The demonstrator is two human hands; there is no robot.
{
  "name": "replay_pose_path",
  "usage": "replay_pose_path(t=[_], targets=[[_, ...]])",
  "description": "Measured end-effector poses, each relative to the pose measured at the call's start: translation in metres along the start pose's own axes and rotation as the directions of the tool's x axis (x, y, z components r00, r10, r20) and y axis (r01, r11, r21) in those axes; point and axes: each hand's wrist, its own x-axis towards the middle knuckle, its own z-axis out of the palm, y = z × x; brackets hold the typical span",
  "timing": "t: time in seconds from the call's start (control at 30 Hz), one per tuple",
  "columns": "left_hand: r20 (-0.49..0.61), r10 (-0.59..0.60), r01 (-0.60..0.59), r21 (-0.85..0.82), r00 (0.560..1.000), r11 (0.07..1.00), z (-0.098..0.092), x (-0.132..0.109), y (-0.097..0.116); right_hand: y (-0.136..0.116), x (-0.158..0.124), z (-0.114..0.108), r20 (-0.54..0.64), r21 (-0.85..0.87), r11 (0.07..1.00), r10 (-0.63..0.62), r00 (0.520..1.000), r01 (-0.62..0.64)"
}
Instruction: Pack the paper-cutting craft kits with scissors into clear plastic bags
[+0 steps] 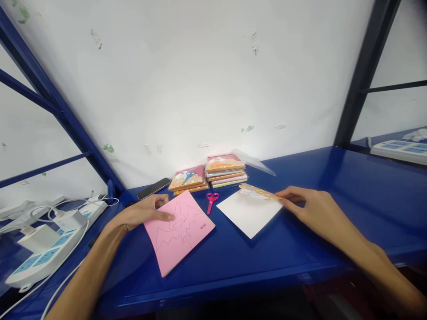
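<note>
My left hand [155, 210] grips a pink paper pad [182, 235] by its upper left edge, thumb on top. A bat outline and small dark print show on the pad. My right hand [303, 202] pinches the right end of an orange patterned card [258, 192]. The card meets the far edge of a white square sheet [250, 215] on the table; whether the two are joined I cannot tell. Pink scissors [211, 202] lie between the hands, touching neither, with the handles toward the wall.
Behind the scissors sit two stacks of wrapped paper packs, a taller stack [225, 169] and a lower stack [188, 178]. A clear plastic sleeve [255, 162] leans beside them. A phone [153, 188] lies left. Power strips [50, 253] with white cables line the blue table's [300, 249] left side.
</note>
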Motion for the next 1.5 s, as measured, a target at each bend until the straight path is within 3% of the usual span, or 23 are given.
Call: replay_pose_path(t=[0.2, 0.37, 0.47, 0.57, 0.7, 0.77, 0.93, 1.13, 1.4, 1.5], targets=[[0.038, -0.021, 0.036, -0.429, 0.999, 0.903, -0.003, 0.001, -0.003, 0.0, -0.002, 0.001, 0.012, 0.035, 0.999, 0.033, 0.999, -0.034], [0.151, 0.044, 0.053, -0.583, 0.988, 0.811, 0.028, 0.023, 0.016, 0.002, -0.005, 0.001, 0.014, 0.034, 0.998, 0.042, 0.999, -0.043], [0.15, 0.026, 0.068, -0.584, 0.988, 0.809, 0.06, 0.04, 0.031, 0.003, -0.009, -0.001, 0.056, 0.106, 0.992, 0.056, 0.997, -0.062], [0.161, -0.013, 0.105, -0.575, 0.987, 0.811, 0.087, 0.055, 0.042, 0.004, -0.013, -0.005, 0.191, 0.256, 0.962, 0.042, 0.981, -0.091], [0.144, -0.038, 0.114, -0.569, 0.989, 0.815, 0.106, 0.065, 0.053, 0.007, -0.015, -0.013, 0.395, 0.449, 0.887, -0.088, 0.914, -0.109], [0.11, -0.022, 0.081, -0.573, 0.994, 0.815, 0.11, 0.063, 0.058, 0.008, -0.014, -0.017, 0.426, 0.516, 0.841, -0.09, 0.9, -0.161], [0.056, 0.038, 0.001, -0.584, 0.998, 0.812, 0.119, 0.054, 0.07, -0.001, -0.007, -0.015, 0.423, 0.488, 0.807, 0.113, 0.899, -0.332], [-0.015, 0.08, -0.075, -0.555, 0.997, 0.828, 0.128, 0.05, 0.075, -0.006, -0.004, -0.003, 0.545, 0.464, 0.847, -0.04, 0.837, -0.262], [-0.134, 0.166, -0.209, -0.449, 0.977, 0.869, 0.129, 0.05, 0.085, 0.005, -0.006, 0.004, 0.576, 0.588, 0.711, -0.035, 0.817, -0.384], [-0.223, 0.299, -0.354, -0.279, 0.928, 0.893, 0.123, 0.049, 0.098, -0.005, -0.006, 0.0, 0.571, 0.637, 0.649, -0.036, 0.82, -0.416]])
